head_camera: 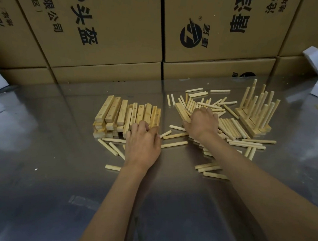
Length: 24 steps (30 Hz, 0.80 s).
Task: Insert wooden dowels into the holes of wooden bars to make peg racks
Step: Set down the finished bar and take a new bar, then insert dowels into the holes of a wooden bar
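Only the head view to go on, so here's what I've got. My left hand (142,143) is at the near end of the stack of pale drilled wooden bars (128,116), fingers curled down over the bar ends. It looks like I'm taking hold of one, but I can't tell for sure since my knuckles hide the grip. My right hand (202,123) is down in the loose heap of short round wooden dowels (228,124), fingers bent into the pile beside a single pale bar lying apart from the stack (182,110); whether I've actually pinched a dowel, I can't tell either.

Finished peg racks with upright dowels (255,111) stand off to the right on the shiny steel table (42,131), with brown printed cardboard boxes (104,27) stacked behind everything.

Tip for this step, I reckon: pull one bar out without dragging its neighbours off the stack, turn it holes-up, and grab only one dowel at a time. Then line the dowel up straight over the hole before pushing. Going in tilted probably jams it or chews up the hole.
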### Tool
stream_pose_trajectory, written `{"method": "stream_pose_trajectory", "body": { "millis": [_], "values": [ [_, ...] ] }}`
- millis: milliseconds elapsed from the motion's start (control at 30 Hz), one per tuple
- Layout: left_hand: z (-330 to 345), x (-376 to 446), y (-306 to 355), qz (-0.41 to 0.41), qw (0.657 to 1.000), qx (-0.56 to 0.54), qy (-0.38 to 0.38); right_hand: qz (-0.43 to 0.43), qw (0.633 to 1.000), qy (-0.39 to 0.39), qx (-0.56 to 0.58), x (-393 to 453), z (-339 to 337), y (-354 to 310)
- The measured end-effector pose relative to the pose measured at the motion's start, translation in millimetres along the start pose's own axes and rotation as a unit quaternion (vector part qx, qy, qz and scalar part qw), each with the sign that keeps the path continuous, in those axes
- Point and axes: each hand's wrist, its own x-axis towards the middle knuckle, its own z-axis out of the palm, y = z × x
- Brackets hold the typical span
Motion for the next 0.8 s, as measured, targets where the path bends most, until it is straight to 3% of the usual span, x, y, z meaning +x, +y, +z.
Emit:
{"method": "stream_pose_trajectory", "body": {
  "millis": [100,200,300,367,433,533,600,667,733,800],
  "values": [
    [-0.4,0.4,0.0,-0.002,1.0,-0.01,0.006,0.024,0.999,-0.019,-0.01,4.7,-5.7,-4.3],
    [-2.3,1.7,2.7,-0.003,0.998,-0.053,0.04,0.07,0.984,-0.04,0.16,-0.9,-19.8,0.5],
    [-6.2,1.9,9.7,-0.013,0.988,-0.136,0.074,0.135,0.882,-0.065,0.447,-23.8,-39.5,5.7],
    [-9.3,1.3,16.1,-0.029,0.976,-0.206,0.071,0.15,0.819,-0.117,0.541,-45.2,-49.2,8.6],
    [-13.4,-1.2,22.3,-0.079,0.931,-0.353,0.036,0.142,0.754,-0.201,0.609,-64.7,-53.2,9.5],
    [-21.2,-5.7,30.0,-0.158,0.776,-0.608,-0.056,0.132,0.687,-0.29,0.653,-85.3,-55.6,5.3],
    [-25.7,-5.8,30.3,-0.172,0.7,-0.69,-0.064,0.128,0.684,-0.302,0.652,-91.8,-56.4,3.3],
    [-31.8,-4.5,28.4,-0.18,0.643,-0.743,-0.05,0.111,0.704,-0.312,0.629,-94.9,-56.0,4.1],
    [-34.4,-3.2,27.0,-0.187,0.612,-0.767,-0.049,0.075,0.743,-0.32,0.583,-97.0,-56.4,6.6],
    [-35.0,-4.1,27.5,-0.193,0.607,-0.77,-0.048,0.046,0.807,-0.263,0.527,-95.3,-56.7,11.5]
  ]
}}
